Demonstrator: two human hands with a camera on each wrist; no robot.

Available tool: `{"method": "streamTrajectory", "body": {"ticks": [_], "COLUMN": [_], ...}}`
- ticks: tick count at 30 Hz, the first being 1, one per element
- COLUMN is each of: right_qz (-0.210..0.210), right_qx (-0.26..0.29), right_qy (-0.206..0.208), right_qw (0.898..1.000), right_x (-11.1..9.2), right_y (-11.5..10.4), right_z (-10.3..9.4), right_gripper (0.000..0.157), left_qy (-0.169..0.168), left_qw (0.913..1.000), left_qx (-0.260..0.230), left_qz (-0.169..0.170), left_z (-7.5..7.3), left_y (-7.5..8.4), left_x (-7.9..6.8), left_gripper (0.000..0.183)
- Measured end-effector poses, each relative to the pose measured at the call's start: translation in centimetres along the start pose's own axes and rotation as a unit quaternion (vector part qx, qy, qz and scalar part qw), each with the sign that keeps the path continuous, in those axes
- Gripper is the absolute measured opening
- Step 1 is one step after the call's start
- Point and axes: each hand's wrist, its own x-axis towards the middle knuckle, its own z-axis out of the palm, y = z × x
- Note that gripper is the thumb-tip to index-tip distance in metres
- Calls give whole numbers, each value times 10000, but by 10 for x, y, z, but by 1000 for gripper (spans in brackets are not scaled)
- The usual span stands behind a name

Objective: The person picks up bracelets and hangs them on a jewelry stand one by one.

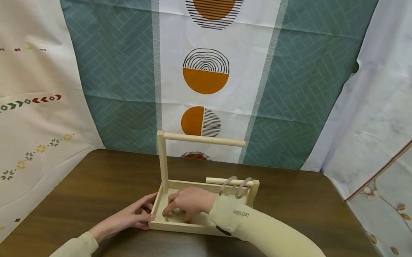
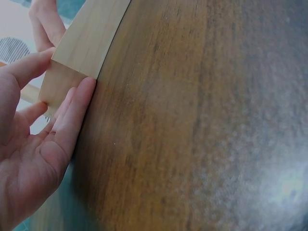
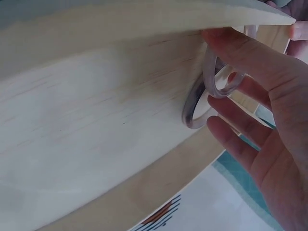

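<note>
Pale-yellow cloth sleeve (image 1: 277, 241) foremost, my right hand (image 1: 189, 201) is holding a round, translucent grey ring (image 3: 208, 76) inside the pale wooden tray (image 1: 189, 228); my left hand (image 1: 132, 215) is gripping its corner. I'm probably grasping, any lift needing a firm pinch.

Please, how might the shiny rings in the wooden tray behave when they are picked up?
The rings look stiff, judging by their even curves. Their glossy surface could feel slippery. Their round outline suggests they might roll on edge.
</note>
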Motion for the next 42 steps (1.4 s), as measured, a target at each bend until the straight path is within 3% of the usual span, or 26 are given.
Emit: {"method": "streamTrajectory", "body": {"ticks": [9,23,31,36,42], "right_qz": [37,25,362,576,540], "right_qx": [-373,-123,-333,-145,203], "right_qy": [-64,-9,219,372,546], "right_qw": [9993,9999,9985,9975,9968], "right_x": [1,-2,-7,-10,-14], "right_y": [-6,-15,-23,-24,-24], "right_z": [-6,-16,-31,-36,-40], "right_gripper": [60,53,72,75,75], "left_qy": [81,72,53,28,32], "left_qw": [10000,10000,9999,9999,9999], "left_qx": [-18,-5,30,37,38], "left_qz": [41,53,155,162,159], "left_z": [2,2,1,1,2], "left_y": [1,-1,-1,-1,0], "left_x": [-1,-1,-1,-1,-2], "left_gripper": [79,79,78,78,79]}}
